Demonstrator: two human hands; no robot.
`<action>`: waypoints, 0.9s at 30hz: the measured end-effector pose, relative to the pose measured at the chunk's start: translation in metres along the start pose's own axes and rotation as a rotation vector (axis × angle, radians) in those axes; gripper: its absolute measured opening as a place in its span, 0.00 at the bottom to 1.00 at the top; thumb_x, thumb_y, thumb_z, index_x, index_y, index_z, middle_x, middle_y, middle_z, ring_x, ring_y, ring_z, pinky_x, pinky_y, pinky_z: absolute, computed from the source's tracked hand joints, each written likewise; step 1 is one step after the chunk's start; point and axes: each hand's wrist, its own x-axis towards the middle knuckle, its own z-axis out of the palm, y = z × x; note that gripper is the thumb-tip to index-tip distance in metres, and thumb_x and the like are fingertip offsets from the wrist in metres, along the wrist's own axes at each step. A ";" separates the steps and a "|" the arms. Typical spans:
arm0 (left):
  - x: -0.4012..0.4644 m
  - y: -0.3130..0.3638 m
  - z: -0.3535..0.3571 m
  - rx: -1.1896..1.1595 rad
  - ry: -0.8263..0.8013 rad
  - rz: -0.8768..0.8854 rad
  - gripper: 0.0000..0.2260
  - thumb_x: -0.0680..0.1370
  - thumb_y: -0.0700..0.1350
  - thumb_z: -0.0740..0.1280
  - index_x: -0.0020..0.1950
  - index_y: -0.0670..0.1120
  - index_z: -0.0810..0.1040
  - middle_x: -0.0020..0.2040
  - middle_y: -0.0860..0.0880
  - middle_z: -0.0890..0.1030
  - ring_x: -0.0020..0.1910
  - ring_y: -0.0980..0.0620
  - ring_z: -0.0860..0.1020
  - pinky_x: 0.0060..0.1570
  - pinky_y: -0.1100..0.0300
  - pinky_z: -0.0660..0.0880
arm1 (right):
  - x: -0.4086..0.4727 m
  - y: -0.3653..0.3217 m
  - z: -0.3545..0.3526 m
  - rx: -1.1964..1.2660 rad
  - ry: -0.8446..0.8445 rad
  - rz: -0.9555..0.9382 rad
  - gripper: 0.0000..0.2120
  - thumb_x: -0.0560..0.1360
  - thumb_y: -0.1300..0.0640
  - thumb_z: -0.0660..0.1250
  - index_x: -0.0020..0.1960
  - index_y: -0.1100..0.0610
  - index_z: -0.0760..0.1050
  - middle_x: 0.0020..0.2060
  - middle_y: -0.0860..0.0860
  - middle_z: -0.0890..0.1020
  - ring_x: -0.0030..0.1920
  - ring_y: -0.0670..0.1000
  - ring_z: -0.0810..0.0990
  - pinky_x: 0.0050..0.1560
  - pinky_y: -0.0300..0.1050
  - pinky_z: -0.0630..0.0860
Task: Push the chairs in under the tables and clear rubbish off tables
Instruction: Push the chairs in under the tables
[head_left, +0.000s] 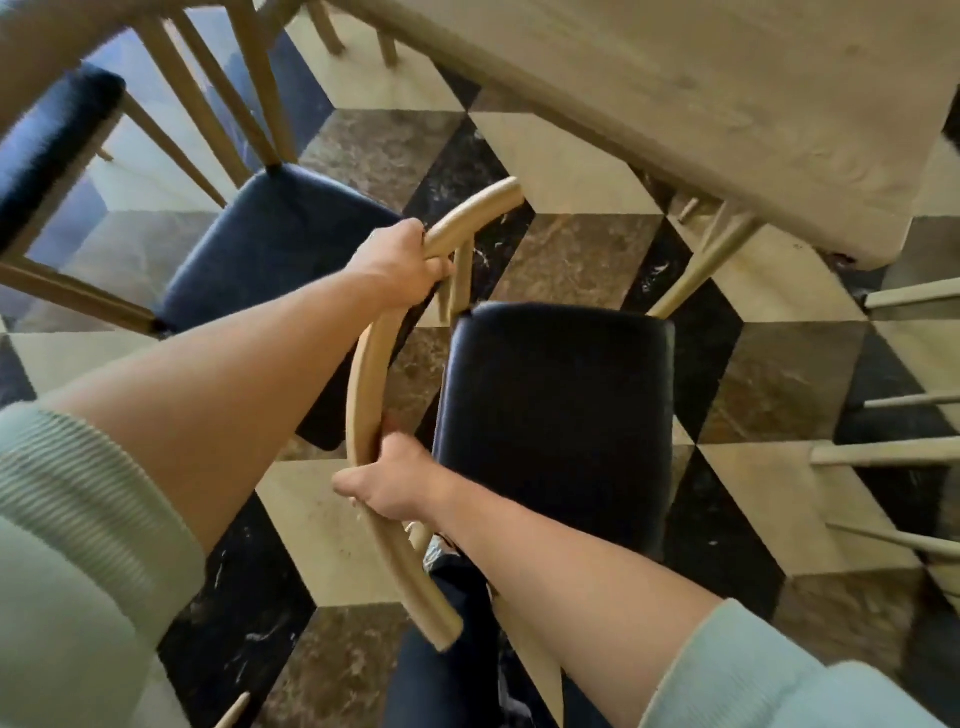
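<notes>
Below the head camera, a person grips the curved wooden backrest rail of a chair with both hands. Left hand is clenched around the upper part of the rail, near its far end, fingers wrapped over the top. Right hand is clenched around the rail lower down, thumb pointing left across the wood. Both forearms are bare, with pale green sleeves pushed up near the elbows.

Chair has a black padded seat and light wooden spindles under the rail. It stands on the floor, just beside the worktop, seat facing the worktop corner but not under it; one wooden leg of the worktop shows between the seat and the edge. Worktop surface is pale wood, its visible part bare.

Second chair, same style with black seat, sits to the left, near the first, also out from the worktop. Part of a third chair's wooden spindles shows at the right edge. Floor is tiled in a cube pattern of cream, brown and black marble. Dark trouser leg of the person visible at the bottom, behind the rail. Edges of the frame are motion-blurred.
</notes>
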 end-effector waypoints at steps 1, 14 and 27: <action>-0.003 -0.011 -0.009 -0.024 0.006 -0.038 0.07 0.82 0.51 0.68 0.56 0.50 0.75 0.45 0.49 0.80 0.41 0.52 0.80 0.36 0.60 0.72 | 0.000 -0.001 0.001 -0.024 -0.016 0.005 0.32 0.74 0.47 0.73 0.74 0.56 0.68 0.65 0.55 0.77 0.65 0.59 0.77 0.67 0.56 0.74; -0.012 -0.044 -0.022 -0.185 0.103 -0.299 0.20 0.83 0.52 0.62 0.69 0.40 0.66 0.56 0.40 0.79 0.51 0.40 0.82 0.52 0.41 0.83 | -0.018 0.008 -0.047 -0.115 -0.029 -0.010 0.16 0.65 0.62 0.67 0.48 0.44 0.74 0.39 0.51 0.72 0.39 0.52 0.73 0.42 0.50 0.73; 0.013 -0.011 -0.010 -0.201 0.274 -0.615 0.22 0.83 0.51 0.59 0.70 0.38 0.68 0.61 0.38 0.80 0.56 0.35 0.82 0.59 0.39 0.80 | -0.018 -0.002 -0.145 -0.429 -0.072 -0.127 0.18 0.67 0.61 0.70 0.56 0.50 0.77 0.46 0.54 0.81 0.44 0.55 0.83 0.46 0.54 0.84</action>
